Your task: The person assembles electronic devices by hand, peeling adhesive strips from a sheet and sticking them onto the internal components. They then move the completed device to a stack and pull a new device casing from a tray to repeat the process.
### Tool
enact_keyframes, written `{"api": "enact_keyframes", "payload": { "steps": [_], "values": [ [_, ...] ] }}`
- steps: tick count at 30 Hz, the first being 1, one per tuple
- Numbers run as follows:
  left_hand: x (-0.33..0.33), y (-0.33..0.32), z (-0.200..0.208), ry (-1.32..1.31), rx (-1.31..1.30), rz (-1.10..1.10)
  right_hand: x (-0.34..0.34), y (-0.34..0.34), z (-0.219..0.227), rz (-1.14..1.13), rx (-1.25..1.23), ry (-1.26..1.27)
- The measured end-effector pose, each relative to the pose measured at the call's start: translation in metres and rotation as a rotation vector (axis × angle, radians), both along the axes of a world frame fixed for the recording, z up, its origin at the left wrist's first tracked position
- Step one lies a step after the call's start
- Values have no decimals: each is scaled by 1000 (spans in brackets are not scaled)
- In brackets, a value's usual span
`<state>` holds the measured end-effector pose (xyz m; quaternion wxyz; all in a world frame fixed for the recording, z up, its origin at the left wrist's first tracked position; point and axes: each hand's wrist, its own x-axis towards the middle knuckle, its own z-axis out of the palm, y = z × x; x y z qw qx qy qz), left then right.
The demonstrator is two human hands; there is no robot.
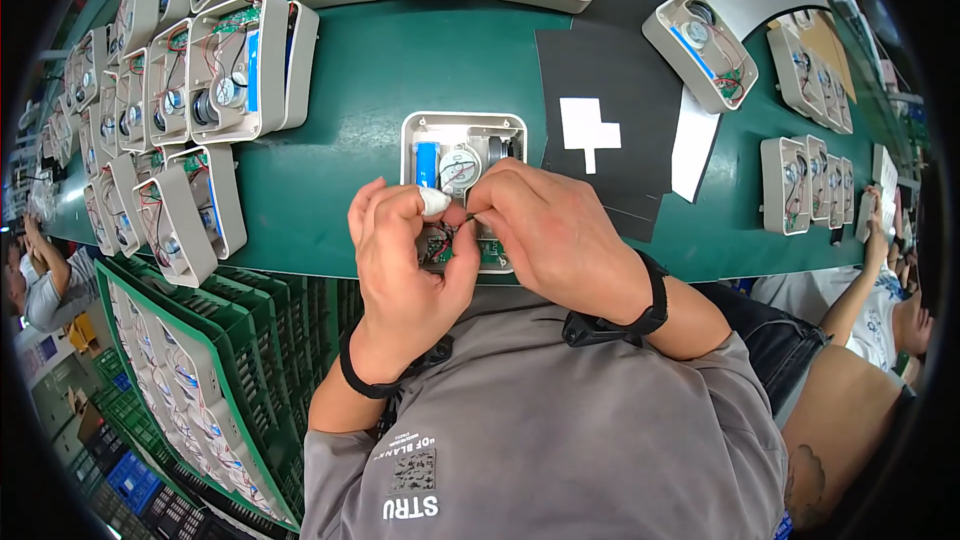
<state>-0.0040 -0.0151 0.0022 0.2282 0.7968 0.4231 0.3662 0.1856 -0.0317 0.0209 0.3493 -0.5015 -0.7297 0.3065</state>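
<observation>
Housing (450, 120): open side up, right beneath the fingers (495, 190), presumably so they reach straight in.
Wires (437, 246): bunched just below the fingertips.
Right hand (565, 225): pinched narrow on a small dark piece (471, 218).
Left hand (400, 240): tips narrow, close beside; can't tell what's gripped.
Other housings (272, 70): grouped left of the fingers, likely for elbow room.

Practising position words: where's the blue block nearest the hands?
In the head view, the blue block sits left inside the beige housing, beside the silver disc, beyond the left hand.
</observation>
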Motion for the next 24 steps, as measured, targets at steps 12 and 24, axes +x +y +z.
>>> {"api": "enact_keyframes", "payload": {
  "steps": [12,24],
  "values": [
    [-11,14,16,-41,-426,-59,6,4,-4,11,-51,44],
    [-16,12,7,-217,-464,-111,16,15,6,112,-86,34]
  ]
}}
